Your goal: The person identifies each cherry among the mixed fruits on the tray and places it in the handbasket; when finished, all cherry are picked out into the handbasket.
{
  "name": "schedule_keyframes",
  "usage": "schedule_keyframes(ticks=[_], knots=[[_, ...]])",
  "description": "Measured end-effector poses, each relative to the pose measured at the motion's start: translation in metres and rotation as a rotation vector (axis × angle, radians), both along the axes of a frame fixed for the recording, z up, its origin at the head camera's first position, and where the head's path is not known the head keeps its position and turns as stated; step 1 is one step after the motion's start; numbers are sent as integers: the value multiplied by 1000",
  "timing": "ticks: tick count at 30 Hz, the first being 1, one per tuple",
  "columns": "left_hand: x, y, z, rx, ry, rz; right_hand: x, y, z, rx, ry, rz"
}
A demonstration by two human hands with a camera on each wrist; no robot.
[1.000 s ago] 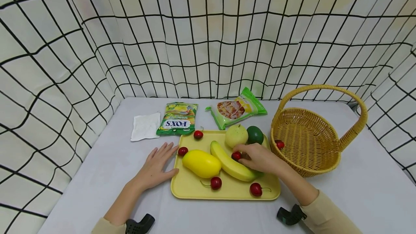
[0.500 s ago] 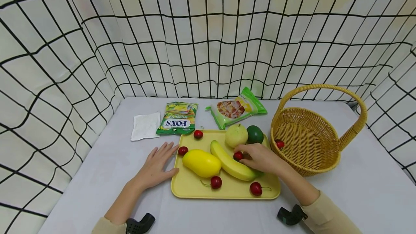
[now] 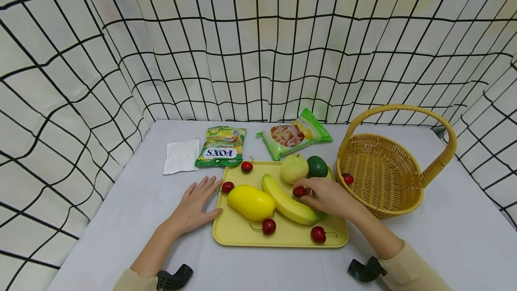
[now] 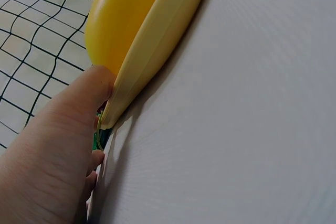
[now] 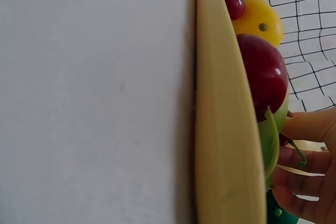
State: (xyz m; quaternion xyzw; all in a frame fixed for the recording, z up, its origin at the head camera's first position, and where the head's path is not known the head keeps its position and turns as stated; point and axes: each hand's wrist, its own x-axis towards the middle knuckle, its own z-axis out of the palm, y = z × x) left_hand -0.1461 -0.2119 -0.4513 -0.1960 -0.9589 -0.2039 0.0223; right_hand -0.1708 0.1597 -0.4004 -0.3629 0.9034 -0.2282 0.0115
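In the head view my right hand [image 3: 329, 196] pinches a red cherry [image 3: 299, 191] between thumb and fingertips, over the yellow tray [image 3: 291, 238]. A green stem [image 5: 300, 155] hangs by those fingers in the right wrist view. Beside it lie a banana [image 3: 288, 205], a pale green round fruit [image 3: 294, 169] and a dark green fruit [image 3: 317, 166]. My left hand [image 3: 194, 210] rests with fingers spread on the table, its thumb against the tray's left rim. A yellow mango-like fruit [image 3: 250, 202] is close to it. Several other cherries, one of them this cherry [image 3: 268, 226], lie on the tray.
Right of the tray stands a wicker basket [image 3: 383, 178] with a tall handle and a cherry [image 3: 348, 178] inside. Behind the tray lie a green FOX'S bag [image 3: 221, 146], a green snack packet [image 3: 292, 136] and a white square packet [image 3: 181, 156]. Black-gridded white walls surround the table.
My right hand has shifted slightly to the right with the pinched cherry, away from the banana. The left hand stays in place.
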Motion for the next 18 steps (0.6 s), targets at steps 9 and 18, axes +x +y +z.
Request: schedule_keyframes(ticks=[9, 18], knots=[[0, 1, 0, -5, -14, 2, 9, 5, 10, -1, 37, -75], [-1, -1, 1, -12, -37, 6, 18, 10, 18, 31, 122, -52]])
